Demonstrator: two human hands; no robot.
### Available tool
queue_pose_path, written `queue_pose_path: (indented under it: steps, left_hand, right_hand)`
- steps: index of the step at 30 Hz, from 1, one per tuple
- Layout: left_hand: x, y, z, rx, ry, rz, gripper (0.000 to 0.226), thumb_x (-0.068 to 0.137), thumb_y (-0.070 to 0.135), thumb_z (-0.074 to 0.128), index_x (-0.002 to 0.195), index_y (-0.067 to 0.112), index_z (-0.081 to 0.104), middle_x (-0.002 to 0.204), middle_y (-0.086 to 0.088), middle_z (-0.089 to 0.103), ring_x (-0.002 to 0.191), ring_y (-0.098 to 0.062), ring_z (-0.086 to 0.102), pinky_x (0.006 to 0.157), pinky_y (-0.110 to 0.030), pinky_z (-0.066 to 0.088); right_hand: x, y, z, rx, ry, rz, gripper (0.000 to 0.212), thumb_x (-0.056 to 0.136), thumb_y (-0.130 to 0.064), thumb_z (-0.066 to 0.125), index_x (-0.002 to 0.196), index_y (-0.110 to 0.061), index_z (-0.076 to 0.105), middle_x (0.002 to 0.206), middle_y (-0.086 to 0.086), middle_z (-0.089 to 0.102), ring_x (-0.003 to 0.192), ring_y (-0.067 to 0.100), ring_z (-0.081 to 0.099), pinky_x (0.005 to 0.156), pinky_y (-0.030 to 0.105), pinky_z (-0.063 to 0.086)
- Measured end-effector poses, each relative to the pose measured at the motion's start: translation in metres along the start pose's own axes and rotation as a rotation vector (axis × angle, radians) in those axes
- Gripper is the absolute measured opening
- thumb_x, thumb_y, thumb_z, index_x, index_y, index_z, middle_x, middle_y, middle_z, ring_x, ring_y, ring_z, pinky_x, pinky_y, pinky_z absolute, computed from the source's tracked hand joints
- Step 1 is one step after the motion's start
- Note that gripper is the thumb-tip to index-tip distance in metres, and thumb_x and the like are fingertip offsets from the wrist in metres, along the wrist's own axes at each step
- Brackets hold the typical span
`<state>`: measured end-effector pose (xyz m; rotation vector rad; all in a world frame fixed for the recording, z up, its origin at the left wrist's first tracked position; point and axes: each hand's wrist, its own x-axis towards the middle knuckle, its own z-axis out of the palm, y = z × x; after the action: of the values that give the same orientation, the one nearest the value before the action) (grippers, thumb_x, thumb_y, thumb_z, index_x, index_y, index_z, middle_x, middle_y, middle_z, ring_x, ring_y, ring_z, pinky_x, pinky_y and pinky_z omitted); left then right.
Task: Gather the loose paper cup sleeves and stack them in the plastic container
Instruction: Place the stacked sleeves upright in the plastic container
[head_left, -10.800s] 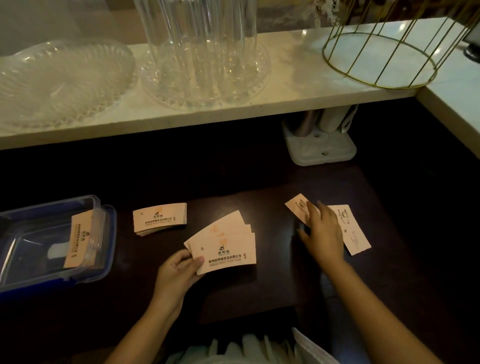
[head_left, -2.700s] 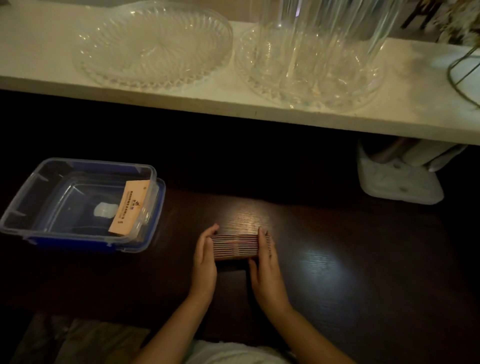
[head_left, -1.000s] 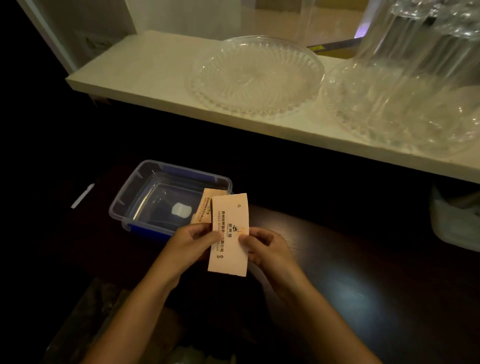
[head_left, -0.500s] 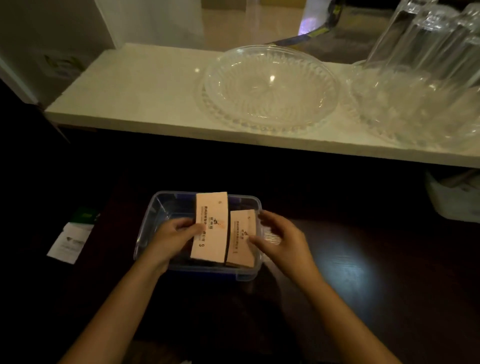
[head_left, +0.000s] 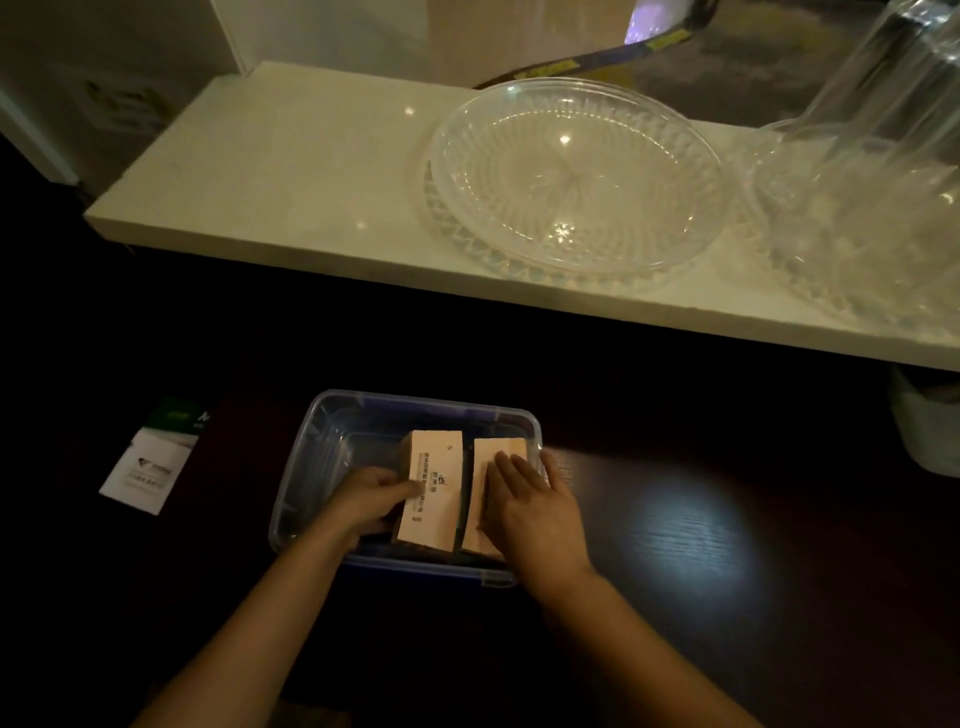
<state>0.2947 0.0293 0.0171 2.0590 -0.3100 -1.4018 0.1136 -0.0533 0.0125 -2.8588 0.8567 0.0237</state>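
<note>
A clear plastic container (head_left: 332, 431) with a blue base sits on the dark table in front of me. Two stacks of tan paper cup sleeves lie side by side inside it. My left hand (head_left: 366, 501) grips the left stack of sleeves (head_left: 435, 493) by its left side, thumb on its printed top. My right hand (head_left: 535, 514) lies flat with spread fingers on the right stack of sleeves (head_left: 501, 449), covering most of it. Both hands are down inside the container.
A white and green leaflet (head_left: 150, 467) lies on the table left of the container. Behind runs a white stone shelf (head_left: 291, 171) bearing a clear glass dish (head_left: 576, 176) and clear glassware (head_left: 872, 171) on the right. A white object (head_left: 930, 426) sits under the shelf at right.
Both hands carried the gathered sleeve stack to the container and lowered it in beside the stack there. My right hand moved from the container's edge onto the right stack.
</note>
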Motion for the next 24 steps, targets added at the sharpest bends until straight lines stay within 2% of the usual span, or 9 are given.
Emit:
queue_pose_path:
  steps: [3,7,10,12,14,17,21,24]
  left_hand:
    - [-0.001,0.002,0.006,0.018,-0.026,-0.004,0.007,0.084,0.019,0.059,0.09,0.016,0.061,0.088,0.0,0.066,0.077,-0.009,0.06,0.058,-0.025,0.044]
    - [-0.003,0.006,0.013,0.148,-0.013,0.075,0.024,0.087,0.019,0.054,0.109,0.012,0.058,0.101,-0.003,0.065,0.082,-0.009,0.059,0.058,-0.022,0.041]
    - [-0.002,0.008,0.016,0.214,0.036,0.093,0.028,0.089,0.017,0.051,0.116,0.01,0.055,0.117,-0.011,0.064,0.102,-0.021,0.06,0.069,-0.025,0.044]
    - [-0.002,0.008,0.018,0.245,0.053,0.096,0.028,0.089,0.017,0.051,0.115,0.011,0.055,0.118,-0.012,0.063,0.106,-0.024,0.06,0.077,-0.029,0.045]
    - [-0.001,0.006,0.02,0.269,0.076,0.11,0.027,0.089,0.017,0.05,0.114,0.009,0.057,0.118,-0.013,0.063,0.105,-0.024,0.06,0.079,-0.03,0.046]
    - [-0.001,0.004,0.023,0.275,0.093,0.122,0.026,0.09,0.016,0.049,0.113,0.008,0.058,0.117,-0.014,0.064,0.104,-0.025,0.061,0.076,-0.028,0.047]
    - [-0.002,0.002,0.024,0.24,0.054,0.117,0.025,0.09,0.016,0.05,0.112,0.008,0.058,0.117,-0.014,0.064,0.104,-0.024,0.061,0.06,-0.019,0.043]
    - [-0.002,0.001,0.025,0.239,0.067,0.126,0.026,0.09,0.016,0.05,0.113,0.008,0.058,0.118,-0.014,0.064,0.104,-0.024,0.06,0.059,-0.019,0.042]
  right_hand:
    - [0.0,0.001,0.002,-0.019,-0.01,0.002,0.057,0.085,-0.034,0.057,0.133,-0.011,0.037,0.143,0.012,0.041,0.134,0.025,0.032,0.108,0.047,0.0]
    - [0.0,0.0,0.003,-0.001,-0.022,0.026,0.06,0.082,-0.036,0.059,0.132,-0.01,0.038,0.143,0.012,0.041,0.135,0.025,0.031,0.107,0.046,0.001]
    - [0.001,-0.001,0.004,0.005,-0.033,0.036,0.062,0.083,-0.037,0.058,0.134,-0.01,0.034,0.146,0.012,0.036,0.137,0.026,0.025,0.107,0.045,-0.002]
    - [0.001,-0.002,0.003,0.009,-0.028,0.035,0.062,0.084,-0.036,0.057,0.135,-0.01,0.033,0.147,0.012,0.034,0.138,0.026,0.024,0.107,0.045,-0.003]
    - [0.0,-0.002,0.001,0.018,-0.022,0.029,0.061,0.085,-0.035,0.056,0.135,-0.01,0.033,0.147,0.012,0.033,0.138,0.026,0.023,0.108,0.045,-0.002]
    - [0.0,-0.003,-0.002,0.013,-0.027,0.024,0.061,0.086,-0.034,0.055,0.136,-0.009,0.031,0.148,0.013,0.031,0.139,0.026,0.022,0.11,0.046,-0.001]
    - [0.0,-0.004,-0.004,0.012,-0.036,0.017,0.06,0.086,-0.033,0.055,0.136,-0.009,0.032,0.148,0.013,0.031,0.138,0.027,0.023,0.113,0.048,0.004]
    - [-0.001,-0.005,-0.006,0.023,-0.037,0.019,0.059,0.085,-0.032,0.057,0.135,-0.01,0.034,0.147,0.012,0.033,0.138,0.027,0.024,0.114,0.049,0.008]
